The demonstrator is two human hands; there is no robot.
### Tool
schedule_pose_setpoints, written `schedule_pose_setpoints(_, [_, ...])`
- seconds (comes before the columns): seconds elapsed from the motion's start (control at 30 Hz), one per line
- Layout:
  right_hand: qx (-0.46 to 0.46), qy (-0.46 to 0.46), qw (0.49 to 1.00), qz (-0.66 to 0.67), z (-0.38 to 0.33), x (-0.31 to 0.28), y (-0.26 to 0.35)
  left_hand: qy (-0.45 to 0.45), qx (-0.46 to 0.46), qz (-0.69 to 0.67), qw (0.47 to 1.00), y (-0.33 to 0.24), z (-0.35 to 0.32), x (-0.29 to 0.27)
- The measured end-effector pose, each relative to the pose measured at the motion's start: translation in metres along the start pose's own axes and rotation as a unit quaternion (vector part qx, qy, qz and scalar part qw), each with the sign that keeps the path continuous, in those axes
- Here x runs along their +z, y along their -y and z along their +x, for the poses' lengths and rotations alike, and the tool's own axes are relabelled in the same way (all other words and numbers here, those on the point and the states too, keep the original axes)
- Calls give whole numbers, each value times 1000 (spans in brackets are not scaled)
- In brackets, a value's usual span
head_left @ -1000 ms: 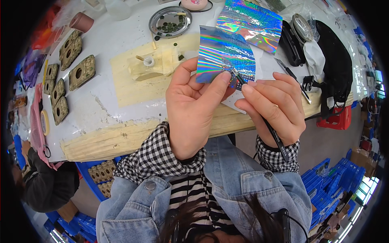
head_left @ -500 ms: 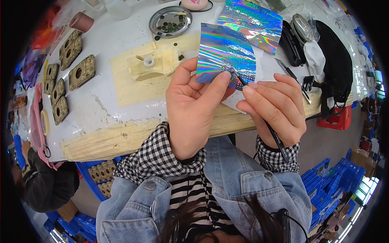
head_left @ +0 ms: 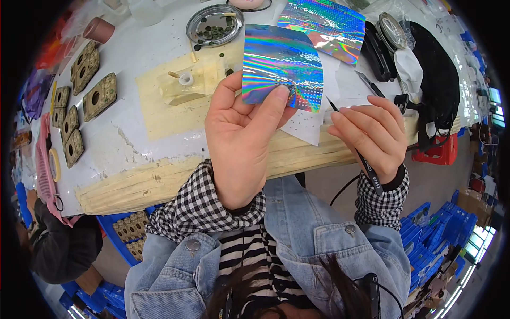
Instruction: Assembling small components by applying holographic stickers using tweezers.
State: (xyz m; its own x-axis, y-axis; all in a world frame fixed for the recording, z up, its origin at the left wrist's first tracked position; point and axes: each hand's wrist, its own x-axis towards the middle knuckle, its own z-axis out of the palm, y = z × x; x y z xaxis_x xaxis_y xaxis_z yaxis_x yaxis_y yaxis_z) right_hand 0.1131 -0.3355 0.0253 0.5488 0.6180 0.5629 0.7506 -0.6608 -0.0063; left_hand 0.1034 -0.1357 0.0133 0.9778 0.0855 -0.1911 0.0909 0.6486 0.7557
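My left hand (head_left: 241,138) pinches a shiny holographic sheet (head_left: 279,58) by its lower part, thumb in front and fingers behind. Rows of tiny dots mark the sheet's lower right area, and a small wrinkled patch shows by the thumb tip. Slim black tweezers (head_left: 366,169) rest in my right hand (head_left: 374,130), their fine tip pointing up and left, a short way right of the sheet and apart from it. Whether the tip holds anything is too small to tell. Under the sheet lies white paper (head_left: 308,127) with small dark specks.
Another holographic sheet (head_left: 324,26) lies behind. A round metal dish (head_left: 215,40) holds dark green bits. Left are several camouflage-patterned pieces with round holes (head_left: 100,97); a cream block (head_left: 183,90) stands nearer. A craft knife (head_left: 369,83), black case (head_left: 380,56) and black bag (head_left: 433,69) lie right.
My right hand with the tweezers has drawn right and slightly down, so the tip has left the sheet. My left hand and the sheet have shifted a little left in view.
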Motion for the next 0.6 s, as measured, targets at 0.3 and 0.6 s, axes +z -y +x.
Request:
schedule_pose_setpoints(0.3, [-78, 85, 993, -2, 11, -6, -10, -1, -1, 4, 1000, 1, 1, 0])
schedule_pose_setpoints(0.6, [-83, 99, 991, 31, 21, -11, -15, 4, -1, -5, 1000, 1, 1, -2])
